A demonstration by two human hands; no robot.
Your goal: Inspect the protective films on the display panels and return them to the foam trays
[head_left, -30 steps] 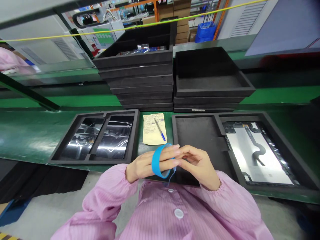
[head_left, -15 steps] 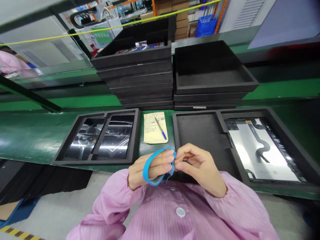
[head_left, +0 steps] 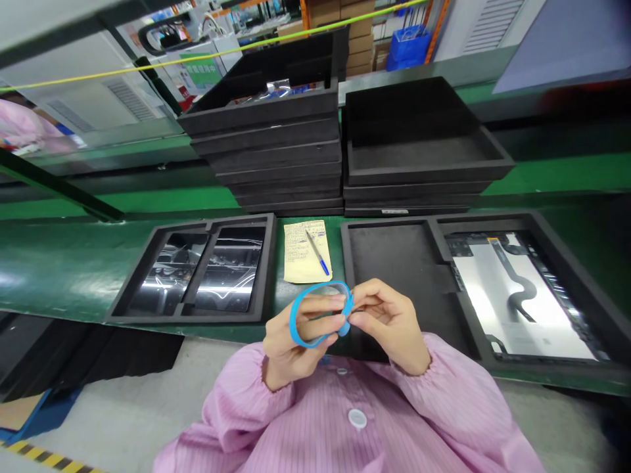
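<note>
A blue wrist strap (head_left: 294, 323) forms a loop in front of my chest. My left hand (head_left: 288, 348) has fingers passed through the loop, with their tips against its clasp end. Opposite it, my right hand (head_left: 394, 325) pinches the same end between thumb and fingers. The fingertips partly cover the clasp. Just beyond the strap lies a handwritten yellow note (head_left: 298, 263), with a blue-capped pen (head_left: 317, 251) across it.
To the left, a black foam tray (head_left: 269, 263) holds two dark glossy panels (head_left: 229, 269). At right another foam tray (head_left: 394, 263) holds a silver-backed screen (head_left: 537, 309) with a dark ribbon cable. Stacked black trays (head_left: 276, 148) and more trays (head_left: 419, 174) stand behind.
The strap loop has shifted slightly right and tilted. My left hand has moved right and turned, its thumb now showing beneath. My right hand stays pinched at the clasp end.
</note>
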